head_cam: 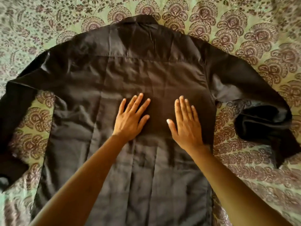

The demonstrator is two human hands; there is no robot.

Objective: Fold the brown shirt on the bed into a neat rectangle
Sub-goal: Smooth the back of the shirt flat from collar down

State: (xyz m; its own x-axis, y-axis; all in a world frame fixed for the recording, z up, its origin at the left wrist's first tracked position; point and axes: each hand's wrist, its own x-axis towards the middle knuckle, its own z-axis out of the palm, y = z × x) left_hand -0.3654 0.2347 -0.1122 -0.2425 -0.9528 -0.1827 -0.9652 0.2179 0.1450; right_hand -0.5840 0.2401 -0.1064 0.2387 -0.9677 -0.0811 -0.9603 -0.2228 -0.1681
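The dark brown shirt [130, 70] lies spread flat on the bed with its back up and its collar [140, 22] at the far end. Both long sleeves stretch outward; the left sleeve [14, 111] runs down the left side, and the right sleeve [260, 115] bends and bunches at its cuff. My left hand [130, 118] rests palm down on the middle of the shirt's back, fingers apart. My right hand [185, 123] lies flat beside it, a little to the right, fingers also spread. Neither hand grips the cloth.
A green bedspread [244, 22] with a dark paisley and floral print covers the whole bed under the shirt. The shirt's hem runs out of view at the bottom edge.
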